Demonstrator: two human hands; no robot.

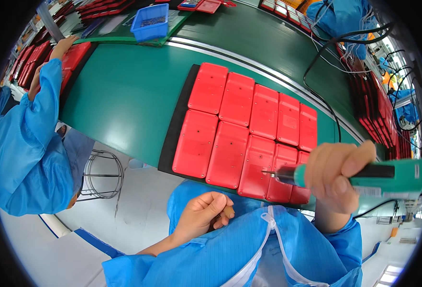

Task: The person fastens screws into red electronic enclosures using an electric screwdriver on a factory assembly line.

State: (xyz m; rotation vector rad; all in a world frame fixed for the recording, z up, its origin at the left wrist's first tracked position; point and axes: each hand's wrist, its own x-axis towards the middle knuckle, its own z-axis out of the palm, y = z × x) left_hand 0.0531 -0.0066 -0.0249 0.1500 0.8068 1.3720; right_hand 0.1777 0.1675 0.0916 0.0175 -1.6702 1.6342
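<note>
My right hand (335, 172) is wrapped round a green and black electric screwdriver (393, 178), held nearly level. Its thin bit points left, over a red rectangular panel (256, 165) in the near row; whether the tip touches it I cannot tell. Two rows of these red panels lie side by side on a black mat (175, 129), with small dark holes or screws in their faces. Close to my body, below the near row, my left hand (206, 210) is closed with curled fingers. What it holds, if anything, is hidden.
A green work table (120, 91) extends leftward, where a person in a blue smock (29, 138) handles red panels. A blue bin (150, 23) of small parts stands at the back. Black cable (333, 103) hangs at the right, near stacked red panels (371, 112). A wire-frame stool (103, 174) stands below left.
</note>
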